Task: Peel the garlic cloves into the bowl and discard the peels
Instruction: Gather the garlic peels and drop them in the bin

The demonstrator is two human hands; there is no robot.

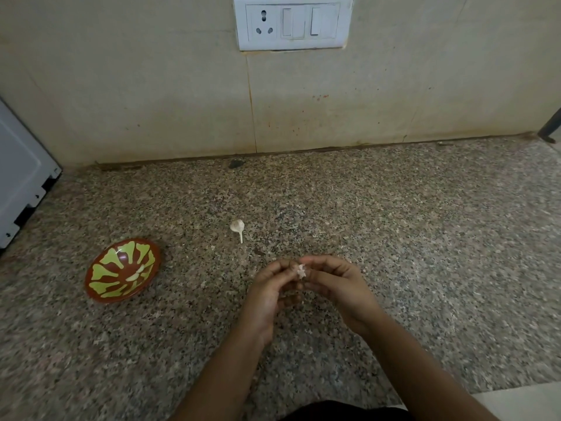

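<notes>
Left of my hands, the red-brown bowl with green leaf pattern is waiting within reach for peeled cloves; just beyond them, a white stalked garlic piece is lying. My left hand and right hand are pinching a small pale garlic clove together — stripping its skin.

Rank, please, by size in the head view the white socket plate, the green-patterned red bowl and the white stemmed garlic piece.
Largest: white socket plate
Then: green-patterned red bowl
Smallest: white stemmed garlic piece
</notes>
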